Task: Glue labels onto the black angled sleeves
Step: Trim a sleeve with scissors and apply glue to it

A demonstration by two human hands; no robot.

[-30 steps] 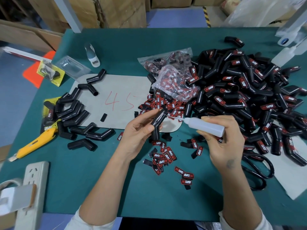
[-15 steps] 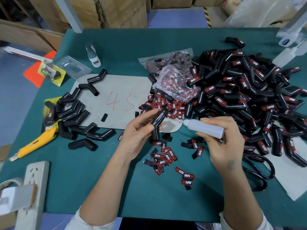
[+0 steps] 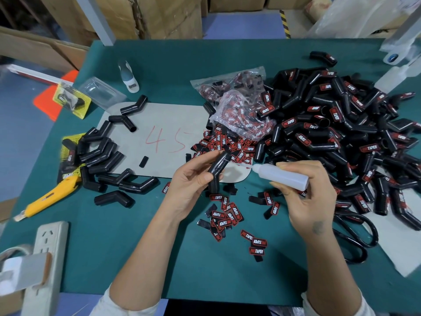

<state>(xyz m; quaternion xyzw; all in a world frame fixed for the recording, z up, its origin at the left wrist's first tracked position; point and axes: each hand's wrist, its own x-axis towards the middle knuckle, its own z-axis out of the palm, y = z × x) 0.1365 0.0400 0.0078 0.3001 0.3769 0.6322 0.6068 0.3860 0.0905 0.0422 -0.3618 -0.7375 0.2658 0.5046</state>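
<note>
Green table (image 3: 159, 65), loose labels (image 3: 224, 216) strewn just below the fingers. Left hand (image 3: 191, 181) pinches a bare black sleeve (image 3: 217, 171); right hand (image 3: 305, 195) wraps the glue bottle (image 3: 282, 175), nozzle just off it. Squeeze too hard and glue could run onto fingertips

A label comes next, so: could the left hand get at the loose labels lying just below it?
Probably not yet: the left hand grips a black sleeve. The loose labels lie uncovered on the table, so once it frees its fingers, yes.
</note>
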